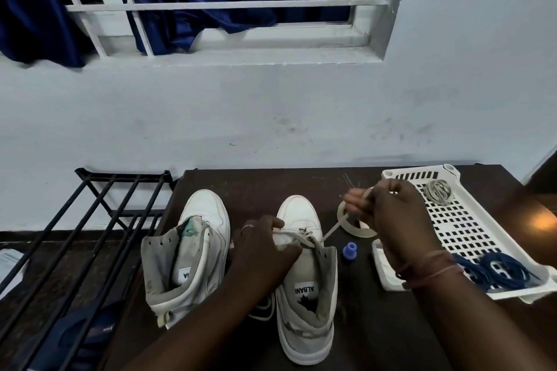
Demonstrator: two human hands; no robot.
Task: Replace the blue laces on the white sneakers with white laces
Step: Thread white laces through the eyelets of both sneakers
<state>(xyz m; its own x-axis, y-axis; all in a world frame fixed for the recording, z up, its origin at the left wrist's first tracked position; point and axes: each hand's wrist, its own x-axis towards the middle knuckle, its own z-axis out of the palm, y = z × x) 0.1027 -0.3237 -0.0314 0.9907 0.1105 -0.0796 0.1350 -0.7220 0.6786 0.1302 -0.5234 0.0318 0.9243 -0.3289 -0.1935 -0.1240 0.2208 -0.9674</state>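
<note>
The right-hand white high-top leather sneaker (304, 289) stands on the dark table (376, 325), steadied at its eyelets by the gripping left hand (262, 250) so the right hand (388, 214), pinching the white lace (333, 229), pulls it taut, the discarded blue laces (494, 268) lying in the white perforated plastic tray (470, 220) beyond.

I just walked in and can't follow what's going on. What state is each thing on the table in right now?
Right sneaker: partly laced in white.
Left sneaker: unlaced, eyelets bare.
White lace: pulled taut.
Right hand: pinching the lace.
Left hand: holding the right sneaker.
Blue laces: removed, heaped in the tray.
</note>
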